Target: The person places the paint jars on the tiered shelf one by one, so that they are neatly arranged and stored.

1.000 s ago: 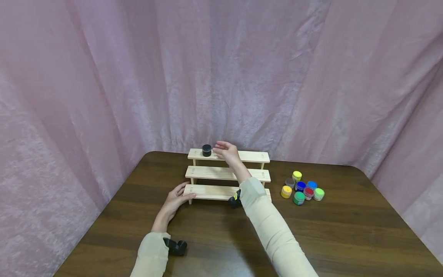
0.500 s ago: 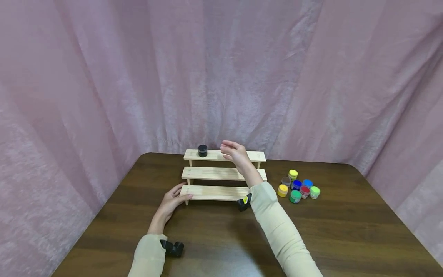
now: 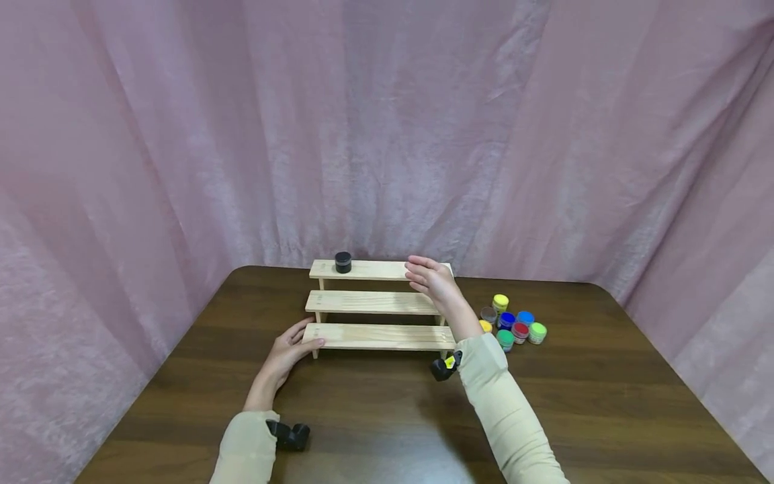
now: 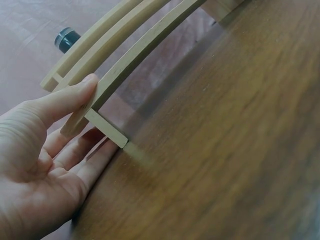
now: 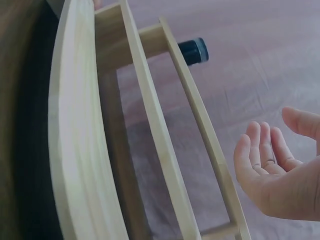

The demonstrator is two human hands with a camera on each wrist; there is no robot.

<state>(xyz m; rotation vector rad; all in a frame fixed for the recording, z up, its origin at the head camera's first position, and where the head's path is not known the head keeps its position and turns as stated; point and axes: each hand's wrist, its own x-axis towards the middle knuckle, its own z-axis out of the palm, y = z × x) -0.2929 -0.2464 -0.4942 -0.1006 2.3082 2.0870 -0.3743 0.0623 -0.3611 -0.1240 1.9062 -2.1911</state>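
Note:
A three-tier wooden display stand (image 3: 375,337) stands on the table, its steps rising toward the curtain. My left hand (image 3: 285,355) grips the left end of the lowest step; in the left wrist view the thumb (image 4: 75,97) lies on the board and the other fingers are behind and below it. On the top step, near its left end, sits a small black paint jar (image 3: 342,262). My right hand (image 3: 440,286) hovers over the right part of the stand, fingers loosely extended and holding nothing. In the right wrist view that hand (image 5: 280,175) is apart from the boards.
Right of the stand, several small paint jars cluster on the brown table (image 3: 580,390), among them a yellow jar (image 3: 500,303), a red jar (image 3: 519,332), a green jar (image 3: 505,339) and a light green jar (image 3: 537,333). A pink curtain (image 3: 387,134) hangs behind the table.
My right hand has moved rightward, away from the black paint jar, which stays on the top step. My left hand keeps its grip. The whole scene has shifted slightly left in view.

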